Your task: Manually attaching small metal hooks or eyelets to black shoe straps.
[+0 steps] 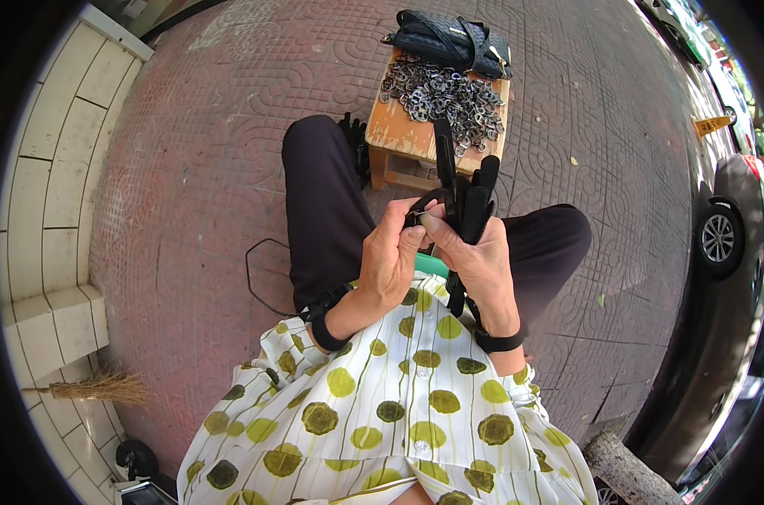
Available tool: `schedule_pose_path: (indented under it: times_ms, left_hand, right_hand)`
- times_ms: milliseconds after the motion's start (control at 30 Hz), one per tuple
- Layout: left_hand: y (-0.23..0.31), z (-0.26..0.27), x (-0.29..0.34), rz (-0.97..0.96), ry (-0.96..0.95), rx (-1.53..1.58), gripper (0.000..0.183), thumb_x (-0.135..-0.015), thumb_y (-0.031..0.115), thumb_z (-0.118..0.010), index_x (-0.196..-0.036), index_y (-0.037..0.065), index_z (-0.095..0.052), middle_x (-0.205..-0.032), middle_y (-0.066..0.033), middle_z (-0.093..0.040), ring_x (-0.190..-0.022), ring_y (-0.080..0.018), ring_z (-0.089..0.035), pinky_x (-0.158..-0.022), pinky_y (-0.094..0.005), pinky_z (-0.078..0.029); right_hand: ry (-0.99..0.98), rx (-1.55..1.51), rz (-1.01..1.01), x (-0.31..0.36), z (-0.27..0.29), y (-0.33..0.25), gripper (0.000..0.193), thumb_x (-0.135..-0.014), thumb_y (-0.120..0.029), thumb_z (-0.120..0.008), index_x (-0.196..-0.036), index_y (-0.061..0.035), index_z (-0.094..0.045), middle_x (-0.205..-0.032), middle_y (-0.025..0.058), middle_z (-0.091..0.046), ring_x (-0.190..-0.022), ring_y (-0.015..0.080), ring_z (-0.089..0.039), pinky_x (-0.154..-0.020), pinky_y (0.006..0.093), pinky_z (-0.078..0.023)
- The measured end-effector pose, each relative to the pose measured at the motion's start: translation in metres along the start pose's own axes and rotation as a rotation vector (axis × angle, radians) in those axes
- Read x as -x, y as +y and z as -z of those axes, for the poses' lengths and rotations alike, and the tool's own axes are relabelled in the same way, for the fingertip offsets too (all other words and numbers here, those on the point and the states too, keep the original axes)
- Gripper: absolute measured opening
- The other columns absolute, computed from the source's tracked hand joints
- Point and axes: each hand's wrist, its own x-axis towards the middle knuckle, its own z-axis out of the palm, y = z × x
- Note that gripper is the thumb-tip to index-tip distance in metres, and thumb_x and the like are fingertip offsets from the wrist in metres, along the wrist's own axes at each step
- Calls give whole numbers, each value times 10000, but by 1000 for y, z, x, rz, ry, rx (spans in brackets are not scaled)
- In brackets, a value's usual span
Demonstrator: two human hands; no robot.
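My left hand (385,259) is closed at the fingertips on the looped end of a black strap (428,199), above my lap. A small metal piece, perhaps a buckle, glints at the pinch, mostly hidden by the fingers. Close beside it, my right hand (486,268) presses its thumb to the same spot. Several more black straps (476,209) stick up from the right hand and hang below it. Beyond my hands, a pile of small metal buckles (449,94) covers much of a worn wooden stool (390,126).
A black quilted bag (449,42) lies at the stool's far end. Patterned red paving (205,168) surrounds me. At left stand a pale tiled wall (53,168) and a straw broom (100,388). Parked at right is a dark car (702,337), with a stone post (626,471) near it.
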Motion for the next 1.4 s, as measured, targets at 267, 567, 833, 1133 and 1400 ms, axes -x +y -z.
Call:
schedule_pose_path:
  times_ms: [267,567,833,1133,1400]
  left_hand:
    - [1,6,-3,58,-8,-139,277,-987,255,-428,-1108,11,-476,-802,-107,-596,-687,-190,-583,-642,-304,-466]
    - [3,1,0,96,-7,119,271,-1004,222,-366,-1128,20,-498,-800,-17,-515,-571,-39,-373,-505,-186,-318]
    - [-1,5,-1,145,-33,71,303,-991,295,-427,-1128,39,-514,-720,15,-507,-566,-21,-370,-490,-172,-304]
    - [-1,5,-1,204,-35,155,272,-983,286,-451,-1072,45,-540,-671,29,-499,-579,-34,-414,-516,-196,-352]
    - [-2,9,-1,198,-53,112,312,-961,335,-498,-905,35,-561,-604,33,-460,-561,-33,-413,-493,-208,-349]
  right_hand:
    - [8,-39,15,-1,1,2,146,-872,-84,-633,-919,54,-623,-772,47,-639,-673,90,-598,-631,226,-502]
    - [123,-22,44,2,4,4,123,-880,-91,-630,-914,26,-640,-741,19,-642,-567,28,-495,-473,175,-348]
    - [126,6,43,-1,4,11,115,-870,-89,-641,-912,18,-642,-738,2,-639,-525,10,-443,-448,174,-326]
    - [140,-4,42,-2,5,14,108,-875,-95,-635,-906,8,-646,-786,31,-674,-532,5,-446,-452,166,-333]
    - [179,20,60,0,6,16,89,-873,-91,-637,-892,-4,-641,-717,10,-637,-539,13,-454,-460,170,-336]
